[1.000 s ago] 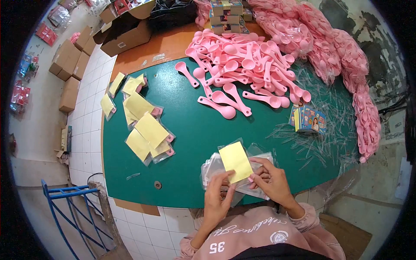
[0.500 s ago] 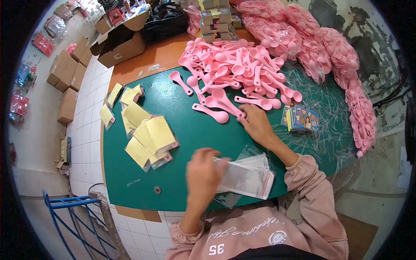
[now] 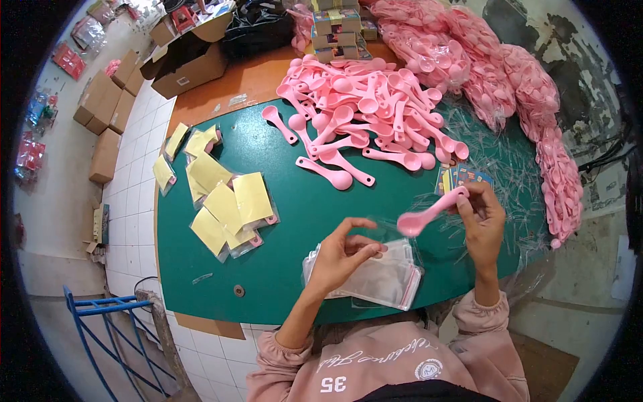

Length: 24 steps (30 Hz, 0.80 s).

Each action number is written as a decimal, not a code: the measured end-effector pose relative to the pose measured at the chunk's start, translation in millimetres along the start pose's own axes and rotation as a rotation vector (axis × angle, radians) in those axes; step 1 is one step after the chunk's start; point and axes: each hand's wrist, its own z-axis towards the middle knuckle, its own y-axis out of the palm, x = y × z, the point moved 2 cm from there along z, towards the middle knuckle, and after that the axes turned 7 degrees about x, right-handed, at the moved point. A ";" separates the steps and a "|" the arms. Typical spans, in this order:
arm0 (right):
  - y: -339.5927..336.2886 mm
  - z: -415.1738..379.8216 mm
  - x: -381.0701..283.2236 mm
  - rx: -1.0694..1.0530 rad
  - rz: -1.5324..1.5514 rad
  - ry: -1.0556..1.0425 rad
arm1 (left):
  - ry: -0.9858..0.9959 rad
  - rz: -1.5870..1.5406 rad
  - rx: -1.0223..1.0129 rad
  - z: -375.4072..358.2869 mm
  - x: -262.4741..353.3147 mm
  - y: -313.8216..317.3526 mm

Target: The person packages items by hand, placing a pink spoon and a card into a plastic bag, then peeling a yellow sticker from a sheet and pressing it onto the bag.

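My right hand [image 3: 483, 224] holds a pink measuring spoon [image 3: 429, 213] by the end of its handle, bowl pointing left. My left hand [image 3: 343, 258] is above a stack of clear plastic bags [image 3: 385, 276], thumb and fingers pinched at the edge of a thin clear bag [image 3: 388, 231], its outline hard to see. Beyond my hands lies a heap of pink measuring spoons [image 3: 368, 100], a few lying loose at its near edge. Printed cards [image 3: 469, 175] sit behind my right hand, partly covered by it.
Bagged yellow cards [image 3: 224, 204] with pink spoons lie at the left of the green table [image 3: 288, 268]. Large bags of pink spoons [image 3: 482, 74] line the right edge. Banded card stacks [image 3: 335, 30], a black bag [image 3: 258, 33] and an open carton [image 3: 191, 70] stand at the back.
My right hand has lifted a spoon from the heap's near edge and brought it back toward me. My left hand has shifted slightly right and turned over the bags.
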 end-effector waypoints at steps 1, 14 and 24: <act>2.1 -1.6 -4.6 0.000 0.025 0.022 | 0.002 -0.028 -0.007 -0.3 0.1 -0.2; 28.5 -19.1 -26.1 -0.076 0.046 0.062 | 0.048 0.152 0.007 -11.3 10.2 0.9; 44.6 -20.7 -18.8 -0.257 -0.014 0.075 | 0.072 -0.080 0.015 -13.1 3.1 5.1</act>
